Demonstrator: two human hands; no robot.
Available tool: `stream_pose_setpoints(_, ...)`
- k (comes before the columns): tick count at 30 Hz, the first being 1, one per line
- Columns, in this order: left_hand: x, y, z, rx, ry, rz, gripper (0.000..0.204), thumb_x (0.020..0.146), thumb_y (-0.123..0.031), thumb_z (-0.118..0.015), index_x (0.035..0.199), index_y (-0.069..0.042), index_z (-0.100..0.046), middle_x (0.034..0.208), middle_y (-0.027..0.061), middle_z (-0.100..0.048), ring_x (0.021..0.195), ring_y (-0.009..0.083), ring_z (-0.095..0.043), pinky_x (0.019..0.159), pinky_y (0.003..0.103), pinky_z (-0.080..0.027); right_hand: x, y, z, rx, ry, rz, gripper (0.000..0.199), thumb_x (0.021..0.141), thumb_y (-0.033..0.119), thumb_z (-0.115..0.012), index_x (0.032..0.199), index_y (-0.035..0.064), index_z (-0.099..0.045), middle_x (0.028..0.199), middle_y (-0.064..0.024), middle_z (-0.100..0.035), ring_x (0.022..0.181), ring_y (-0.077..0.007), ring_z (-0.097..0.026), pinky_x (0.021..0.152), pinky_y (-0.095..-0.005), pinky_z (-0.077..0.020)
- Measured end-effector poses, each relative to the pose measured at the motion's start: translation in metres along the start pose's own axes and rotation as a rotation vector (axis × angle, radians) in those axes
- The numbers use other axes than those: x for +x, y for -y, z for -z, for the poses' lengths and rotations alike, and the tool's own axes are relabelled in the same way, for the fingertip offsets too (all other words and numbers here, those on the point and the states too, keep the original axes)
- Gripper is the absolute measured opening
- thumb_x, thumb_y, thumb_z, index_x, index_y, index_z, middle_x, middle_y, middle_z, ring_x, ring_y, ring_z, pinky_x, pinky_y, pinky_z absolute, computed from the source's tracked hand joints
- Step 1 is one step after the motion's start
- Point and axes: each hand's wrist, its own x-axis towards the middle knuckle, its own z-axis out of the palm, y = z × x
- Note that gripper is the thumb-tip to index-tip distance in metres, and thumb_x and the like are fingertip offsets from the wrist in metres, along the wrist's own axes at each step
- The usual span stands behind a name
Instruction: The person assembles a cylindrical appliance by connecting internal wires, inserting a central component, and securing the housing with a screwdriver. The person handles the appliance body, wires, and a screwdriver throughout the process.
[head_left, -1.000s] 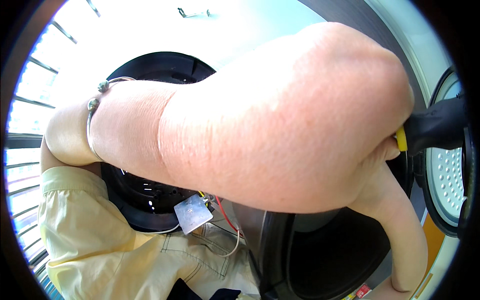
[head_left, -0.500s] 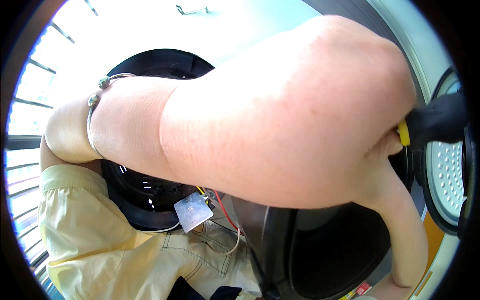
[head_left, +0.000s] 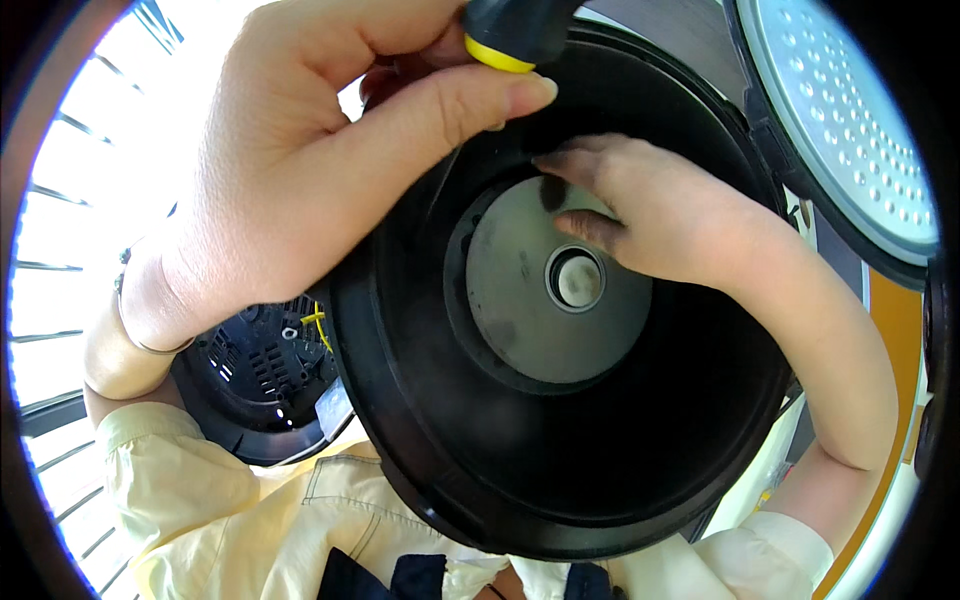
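Observation:
My left hand is closed around a screwdriver with a black and yellow handle. Its thin shaft seems to run down by the inner wall. Right in front of me is the black, round body of a rice cooker, its mouth facing me. At the bottom sits a grey heating plate with a round metal button in its middle. My right hand reaches inside over the plate, thumb and fingers apart, the fingertips dark with dirt. Whether those fingertips touch the wall or plate is unclear.
The cooker's raised lid, with a dimpled metal inner plate, stands at the upper right. At left lies a black slotted base with yellow wires and a pale square piece. Window blinds line the left edge.
My left hand, with the screwdriver, has drawn back from the far right to the upper left. The cooker's opening has swung round toward me, and my right hand now shows inside it.

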Motion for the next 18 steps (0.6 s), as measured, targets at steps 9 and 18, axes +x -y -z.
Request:
stream_pose_setpoints(9, 0.002, -0.006, 0.003, 0.079, 0.1, -0.094, 0.018, 0.081, -0.01, -0.065, 0.096, 0.001, -0.061, 0.082, 0.006, -0.061, 0.074, 0.0126, -0.056, 0.069, 0.024, -0.043, -0.038, 0.014, 0.032, 0.648, -0.411, 0.124, 0.047, 0.077, 0.006, -0.064, 0.121, 0.0007, -0.048, 0.11, -0.0126, -0.056, 0.093, -0.0172, -0.057, 0.08, -0.0277, -0.0483)
stream_pose_setpoints(18, 0.013, -0.016, 0.008, -0.02, 0.213, -0.134, 0.022, 0.075, -0.009, -0.072, 0.091, 0.002, -0.062, 0.087, 0.0104, -0.061, 0.082, 0.0159, -0.056, 0.075, 0.028, -0.043, -0.058, 0.004, 0.036, 0.745, -0.531, 0.124, 0.04, 0.083, 0.017, -0.055, 0.119, 0.0014, -0.048, 0.111, -0.0167, -0.057, 0.083, -0.0147, -0.06, 0.079, -0.0263, -0.0493)
